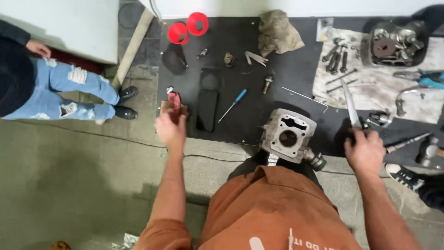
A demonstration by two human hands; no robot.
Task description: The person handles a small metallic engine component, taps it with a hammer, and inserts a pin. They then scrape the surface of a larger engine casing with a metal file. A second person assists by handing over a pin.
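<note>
Long knife (350,105) in the right hand (365,150), fingers clenched round the handle, blade running up and away from the hand, tip over the stained white cloth (370,88). Left hand (170,129) closed on a small red object (175,103), which sticks up just beyond the knuckles at the left edge of the black mat (231,69); what the object is, cannot tell. A brownish block (163,107) sits right beside it. Between the two hands, close to the person's orange shirt (273,208), lies a grey metal cylinder head (289,135), open bore facing up, resting at the mat's near edge. It is nearer the right hand than the left but touches neither. Left of it on the mat: a blue-handled screwdriver (233,104) and a dark flat rectangular piece (207,109). Farther back: two red funnels (188,28), a crumpled rag (277,32), small bolts and fittings. On the white cloth, just past the knife: loose bolts (336,54), a dark tray of engine parts (395,42), blue-handled pliers (428,79). A hammer (428,149) lies right of the right hand. Far left, another person in ripped jeans (69,90) stands on the concrete floor (69,185), well apart from the work.
</note>
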